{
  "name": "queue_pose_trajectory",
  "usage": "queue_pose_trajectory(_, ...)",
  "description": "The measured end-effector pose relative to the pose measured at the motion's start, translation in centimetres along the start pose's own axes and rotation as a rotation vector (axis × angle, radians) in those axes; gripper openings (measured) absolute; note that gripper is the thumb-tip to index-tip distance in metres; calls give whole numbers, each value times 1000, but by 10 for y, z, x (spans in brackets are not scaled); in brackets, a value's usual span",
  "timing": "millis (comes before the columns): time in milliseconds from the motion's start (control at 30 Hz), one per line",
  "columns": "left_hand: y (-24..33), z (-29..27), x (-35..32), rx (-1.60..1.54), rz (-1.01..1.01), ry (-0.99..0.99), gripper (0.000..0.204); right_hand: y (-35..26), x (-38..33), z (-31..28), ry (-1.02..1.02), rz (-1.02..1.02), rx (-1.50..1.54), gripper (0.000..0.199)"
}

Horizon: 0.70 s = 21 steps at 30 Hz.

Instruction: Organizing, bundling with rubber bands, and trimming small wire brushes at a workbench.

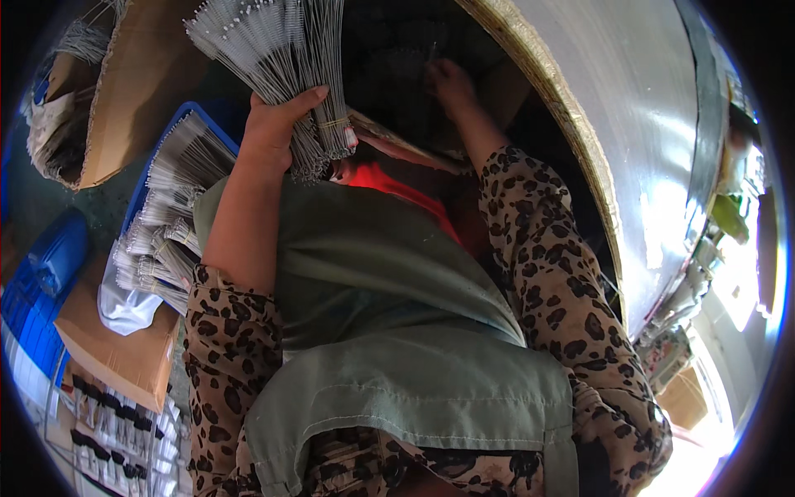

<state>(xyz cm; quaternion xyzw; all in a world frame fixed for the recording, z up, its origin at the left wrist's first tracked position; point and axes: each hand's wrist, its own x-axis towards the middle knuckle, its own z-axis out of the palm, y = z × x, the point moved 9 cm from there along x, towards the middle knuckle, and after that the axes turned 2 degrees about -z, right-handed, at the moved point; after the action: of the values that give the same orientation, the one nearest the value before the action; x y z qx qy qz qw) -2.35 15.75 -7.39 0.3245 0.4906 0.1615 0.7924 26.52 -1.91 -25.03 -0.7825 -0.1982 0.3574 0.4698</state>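
At the upper middle, my left hand point(286, 124) is closed around a thick sheaf of thin wire brushes point(273, 54). Their bristle ends fan upward and their wire ends point down toward my lap. One bunch on the right of the sheaf is tied with a band and has a small red-and-white bit at its lower end. My right hand point(451, 87) reaches into the dark space beneath the table, fingers drawn together. A thin pale sliver shows at its fingertips, too dim to name.
A curved-looking grey tabletop point(629, 108) with a rough edge runs along the right. On the left stands a blue crate point(192, 108) full of banded wire brushes, near a large cardboard box point(141, 83). A smaller carton point(124, 348) and a rack of black-topped bundles point(116, 431) lie lower left.
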Motion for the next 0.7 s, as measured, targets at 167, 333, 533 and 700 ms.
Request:
queue_pose_trajectory(167,-1,-9,-1,-6,14,-14,63,-5,-6,28,-38,-343,-553,19)
queue_pose_trajectory(333,-4,-13,0,15,7,16,64,16,0,18,-5,-33,-544,16)
queue_pose_trajectory(533,-6,-12,4,40,-14,0,66,12,1,19,-24,-140,-725,20)
queue_pose_trajectory(700,-5,-10,2,18,-26,-2,66,-24,-10,19,-32,-151,-636,21)
